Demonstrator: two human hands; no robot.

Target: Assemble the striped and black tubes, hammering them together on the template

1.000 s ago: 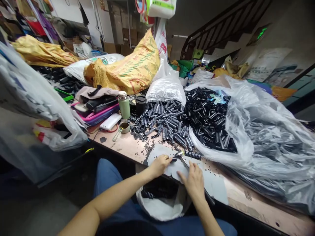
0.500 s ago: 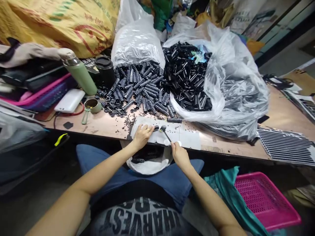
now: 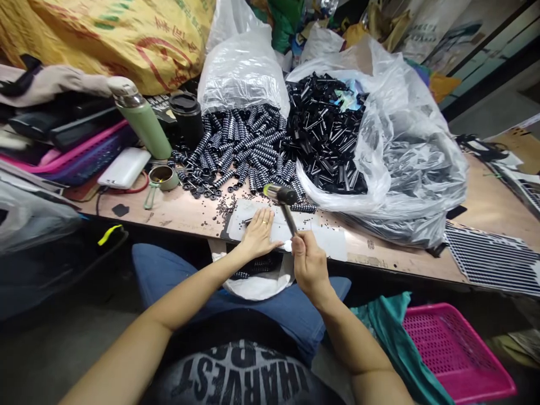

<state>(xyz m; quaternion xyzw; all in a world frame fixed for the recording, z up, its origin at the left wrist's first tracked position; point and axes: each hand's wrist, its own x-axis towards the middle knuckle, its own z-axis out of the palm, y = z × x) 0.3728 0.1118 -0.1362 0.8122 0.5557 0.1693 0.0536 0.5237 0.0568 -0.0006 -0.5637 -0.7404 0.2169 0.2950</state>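
Observation:
My right hand (image 3: 307,263) is closed round the handle of a small hammer (image 3: 283,201), its black head raised above the table edge. My left hand (image 3: 260,232) lies on a white sheet (image 3: 329,241) at the table's front edge, fingers stretched over a small dark part that is mostly hidden. Just behind lies a heap of black ribbed cylinders (image 3: 244,147). Right of it a clear plastic bag (image 3: 405,152) holds many black tubes (image 3: 324,129). A white bag with more ribbed parts (image 3: 257,273) hangs below the edge at my lap.
A green flask (image 3: 141,121), black cup (image 3: 186,117), white power bank (image 3: 123,167) and small metal cup (image 3: 162,177) stand at the left. Yellow sacks (image 3: 126,39) fill the back. A grey grid tray (image 3: 493,259) lies at the right, a pink basket (image 3: 455,351) on the floor.
The hammer head has lifted off the sheet and now stands raised. My left hand has flattened over the part. The view tilted down from a second ago.

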